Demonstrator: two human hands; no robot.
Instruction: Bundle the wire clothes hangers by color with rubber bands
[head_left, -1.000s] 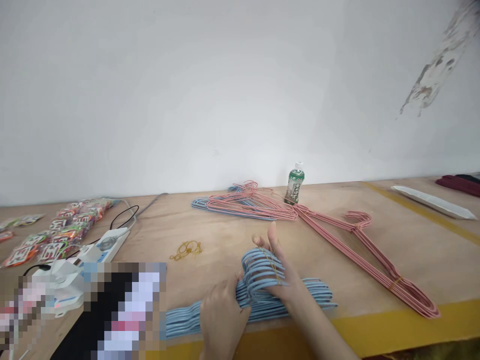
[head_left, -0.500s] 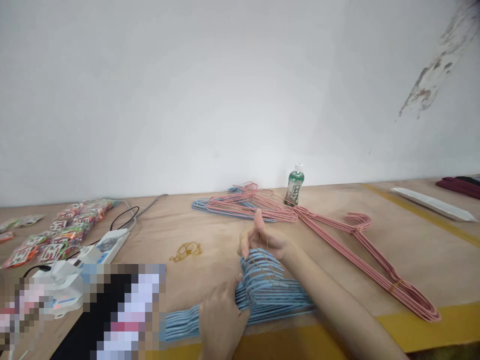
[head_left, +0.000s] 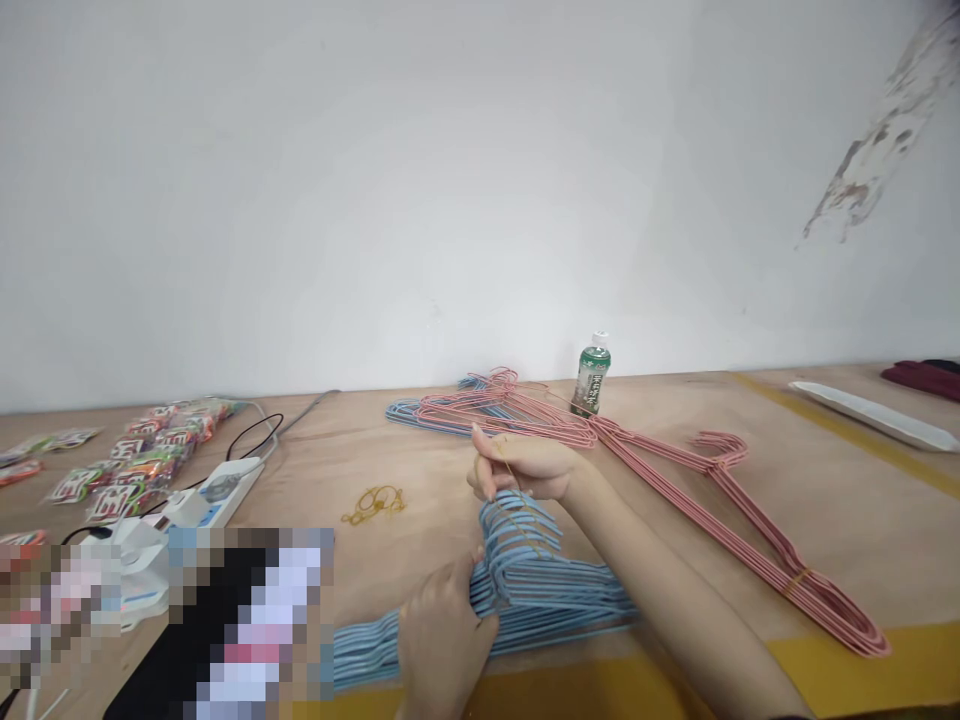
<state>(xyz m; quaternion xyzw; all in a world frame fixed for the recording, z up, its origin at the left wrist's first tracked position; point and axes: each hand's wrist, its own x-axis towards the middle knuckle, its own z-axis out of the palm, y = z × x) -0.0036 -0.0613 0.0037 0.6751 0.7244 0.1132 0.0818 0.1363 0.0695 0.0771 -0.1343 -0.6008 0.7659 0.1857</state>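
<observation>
A bundle of blue wire hangers [head_left: 555, 595] lies near the table's front edge, its hooks bunched together and pointing up and left. My left hand [head_left: 444, 625] is wrapped round the bundle just left of the hooks. Above the hook tips is my right hand [head_left: 525, 468], thumb raised and fingers curled. A thin yellow rubber band [head_left: 534, 530] runs from its fingers across the hooks. Part of the band is hidden behind the fingers. More rubber bands [head_left: 376, 503] lie loose on the table to the left.
Pink hangers [head_left: 697, 490], banded together, lie to the right. Blue and pink hangers [head_left: 487, 410] form a pile near the wall beside a bottle [head_left: 592, 378]. On the left are a power strip [head_left: 225, 490] with cables and packets [head_left: 142, 460]. A white tray [head_left: 874, 415] lies far right.
My right hand has turned slightly and shifted a little left, pulling the rubber band at the hooks. My left hand keeps its grip on the hangers. The view has shifted slightly.
</observation>
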